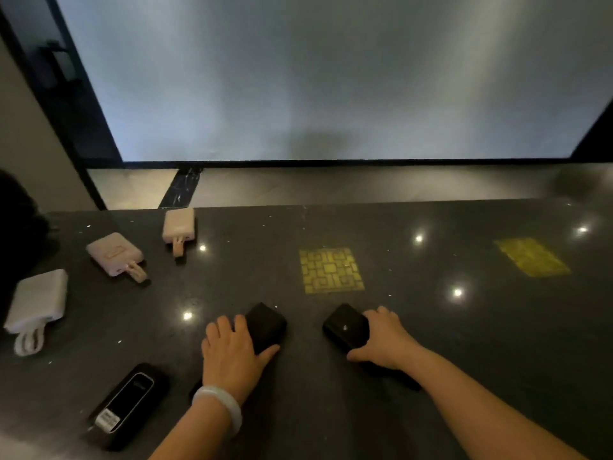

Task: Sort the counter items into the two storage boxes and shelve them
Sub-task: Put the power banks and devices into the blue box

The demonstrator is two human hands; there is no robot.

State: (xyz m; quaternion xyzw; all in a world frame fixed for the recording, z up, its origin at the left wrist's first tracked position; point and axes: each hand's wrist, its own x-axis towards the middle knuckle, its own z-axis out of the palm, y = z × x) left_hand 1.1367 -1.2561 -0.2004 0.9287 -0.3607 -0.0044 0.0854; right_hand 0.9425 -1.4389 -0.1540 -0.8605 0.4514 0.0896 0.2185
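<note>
Basically early stage: nothing looks sorted yet and neither storage box is in view. Left hand (pixel 232 356) is curled over a small black matte rectangular block (pixel 267 323), thumb on its near side; right hand (pixel 384 340) grips a second glossy black rectangular block (pixel 346 327) the same way. Both blocks look to be on or just above the dark speckled stone worktop (pixel 431 343); can't tell if either is lifted. Left to handle: two pale pink power banks with looped straps, one near the back edge (pixel 178 225) and one nearer (pixel 114 254), a white power bank with a white strap (pixel 38 300) at far left, and a long black device with a white label (pixel 129 405) at near left, all apart from each other. Two yellow patterned squares (pixel 331 270) (pixel 530 257) mark the worktop, possibly box spots. My read: first pickup, shelving all ahead.
</note>
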